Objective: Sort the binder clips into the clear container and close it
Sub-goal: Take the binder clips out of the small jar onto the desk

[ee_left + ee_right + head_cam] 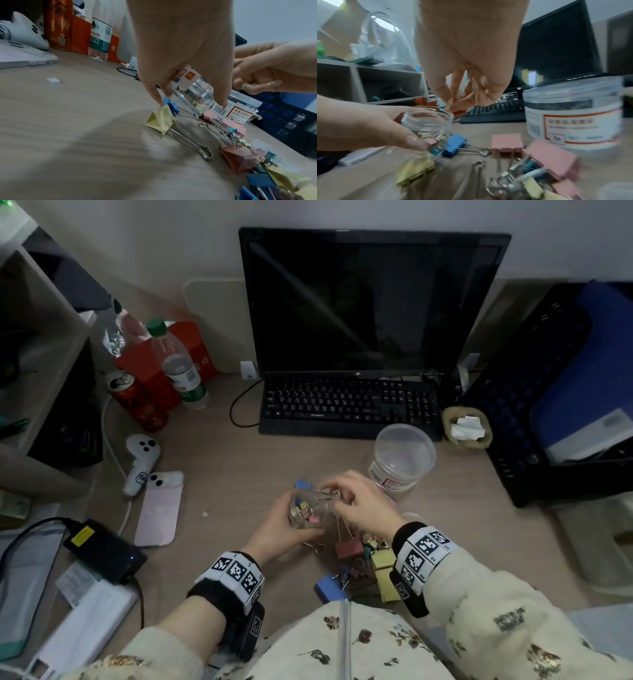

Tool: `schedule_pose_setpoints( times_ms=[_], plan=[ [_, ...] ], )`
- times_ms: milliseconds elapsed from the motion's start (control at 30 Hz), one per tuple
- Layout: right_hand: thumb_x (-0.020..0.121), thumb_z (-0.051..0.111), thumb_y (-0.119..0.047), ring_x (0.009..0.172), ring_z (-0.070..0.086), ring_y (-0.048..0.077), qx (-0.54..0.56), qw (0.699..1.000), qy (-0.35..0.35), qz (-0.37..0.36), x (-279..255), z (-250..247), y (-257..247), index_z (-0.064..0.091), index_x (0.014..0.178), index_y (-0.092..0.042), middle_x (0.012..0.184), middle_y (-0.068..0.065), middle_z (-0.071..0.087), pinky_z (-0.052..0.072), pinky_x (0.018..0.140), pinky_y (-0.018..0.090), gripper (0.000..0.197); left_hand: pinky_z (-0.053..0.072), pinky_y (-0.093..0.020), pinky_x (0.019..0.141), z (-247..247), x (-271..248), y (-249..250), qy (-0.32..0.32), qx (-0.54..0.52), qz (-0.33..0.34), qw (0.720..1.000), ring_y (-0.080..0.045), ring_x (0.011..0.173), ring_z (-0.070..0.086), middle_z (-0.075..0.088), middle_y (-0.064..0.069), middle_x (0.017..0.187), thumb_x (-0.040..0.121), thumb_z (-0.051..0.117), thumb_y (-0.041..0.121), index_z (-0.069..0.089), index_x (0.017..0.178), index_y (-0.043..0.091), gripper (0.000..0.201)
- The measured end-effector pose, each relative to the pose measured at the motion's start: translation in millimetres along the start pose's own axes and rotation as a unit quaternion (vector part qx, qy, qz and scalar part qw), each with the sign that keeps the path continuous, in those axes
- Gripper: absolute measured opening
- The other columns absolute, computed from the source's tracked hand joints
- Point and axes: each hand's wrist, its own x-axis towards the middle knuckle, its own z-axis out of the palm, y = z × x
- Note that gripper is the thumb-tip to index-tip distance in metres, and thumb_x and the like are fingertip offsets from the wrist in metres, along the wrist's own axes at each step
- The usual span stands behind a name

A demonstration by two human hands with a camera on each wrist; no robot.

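Observation:
My left hand (291, 520) grips a small clear jar (308, 511), tilted toward the right, with several small binder clips inside; the jar (426, 121) has no lid on. My right hand (330, 486) hovers at the jar mouth, fingertips pinched on what looks like a small clip's wire handles. In the right wrist view the pinched fingertips (451, 106) sit just above the rim. Loose clips (356, 553) lie in a pile near the desk's front edge. A blue clip (453, 144) lies behind the jar and a yellow clip (161, 120) under my left hand.
A larger clear labelled tub (400, 457) stands open to the right of my hands. Behind are a keyboard (346, 405) and monitor (373, 302). A pink phone (159, 508), bottle (181, 371) and can (137, 402) stand left; a black crate (513, 412) is on the right.

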Motion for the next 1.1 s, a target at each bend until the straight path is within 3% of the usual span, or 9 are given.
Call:
schedule_pose_setpoints(
  times_ms=[100,200,300,433,567,733,867,933,1100],
  plan=[
    [0.087,0.056,-0.015,0.087,0.058,0.011,-0.024,0.993,0.017,0.115,-7,-11,28,0.060,0.098,-0.024,0.099,-0.006,0.061,0.050,0.078,0.031,0.015,0.052,-0.044,0.101,-3,1,-6,-0.013,0.009,-0.010,1.000,-0.010,0.111,0.065,0.063,0.009,0.123,0.054,0.089,0.042,0.058,0.115,0.035,0.069],
    [0.088,0.056,-0.020,0.087,0.062,0.018,-0.113,0.963,-0.114,0.215,-18,-16,43,0.064,0.101,-0.016,0.097,0.002,0.067,0.052,0.077,0.032,0.016,0.052,-0.043,0.101,-4,1,-3,-0.019,0.002,-0.020,1.000,-0.009,0.110,0.066,0.062,0.010,0.125,0.052,0.088,0.044,0.057,0.115,0.037,0.070],
    [0.089,0.057,-0.018,0.088,0.062,0.018,-0.100,0.952,-0.195,0.216,-25,-6,41,0.067,0.110,-0.012,0.106,0.005,0.069,0.049,0.073,0.028,0.024,0.051,-0.039,0.103,-3,0,1,-0.022,0.002,-0.023,0.999,-0.005,0.111,0.064,0.062,0.014,0.124,0.051,0.087,0.047,0.057,0.116,0.037,0.072],
    [0.090,0.053,-0.008,0.104,0.058,0.010,0.018,0.958,-0.238,0.162,-26,9,29,0.063,0.125,-0.019,0.118,-0.005,0.065,0.046,0.089,0.023,0.037,0.049,-0.038,0.105,-4,0,6,-0.029,0.008,-0.026,0.999,-0.003,0.116,0.061,0.061,0.013,0.126,0.054,0.089,0.040,0.057,0.118,0.033,0.071],
    [0.088,0.053,-0.011,0.101,0.064,0.017,-0.018,0.971,-0.156,0.181,-24,10,35,0.069,0.111,-0.021,0.113,-0.001,0.069,0.052,0.090,0.033,0.030,0.042,-0.021,0.100,-6,-2,9,-0.030,0.015,-0.023,0.999,-0.003,0.119,0.056,0.059,0.013,0.129,0.063,0.092,0.030,0.057,0.117,0.031,0.064],
    [0.083,0.061,-0.019,0.098,0.062,0.019,-0.136,0.968,-0.086,0.191,-31,-2,46,0.064,0.111,-0.024,0.112,-0.003,0.065,0.053,0.080,0.033,0.028,0.041,-0.036,0.111,-5,-6,9,-0.026,0.028,-0.017,0.999,-0.007,0.127,0.052,0.058,0.012,0.131,0.055,0.089,0.051,0.055,0.112,0.042,0.067],
    [0.077,0.070,-0.029,0.109,0.056,0.020,-0.174,0.961,-0.129,0.170,-34,5,50,0.055,0.123,-0.026,0.123,-0.003,0.056,0.052,0.084,0.035,0.049,0.041,-0.030,0.109,-5,-9,13,-0.022,0.032,-0.009,0.999,-0.008,0.126,0.053,0.058,0.012,0.129,0.061,0.091,0.039,0.056,0.111,0.038,0.061],
    [0.075,0.072,-0.028,0.111,0.053,0.022,-0.194,0.958,-0.133,0.165,-35,13,51,0.052,0.127,-0.026,0.126,-0.003,0.052,0.052,0.085,0.036,0.056,0.043,-0.033,0.109,-7,-11,17,-0.019,0.032,-0.004,0.999,-0.010,0.125,0.054,0.058,0.013,0.128,0.055,0.089,0.050,0.055,0.110,0.041,0.065],
    [0.076,0.072,-0.027,0.103,0.056,0.021,-0.179,0.963,-0.123,0.157,-34,19,52,0.055,0.126,-0.021,0.121,0.000,0.052,0.053,0.082,0.037,0.052,0.047,-0.041,0.107,-8,-13,14,-0.011,0.030,-0.005,0.999,-0.006,0.120,0.058,0.060,0.015,0.126,0.056,0.092,0.042,0.057,0.105,0.046,0.060]
  ],
)
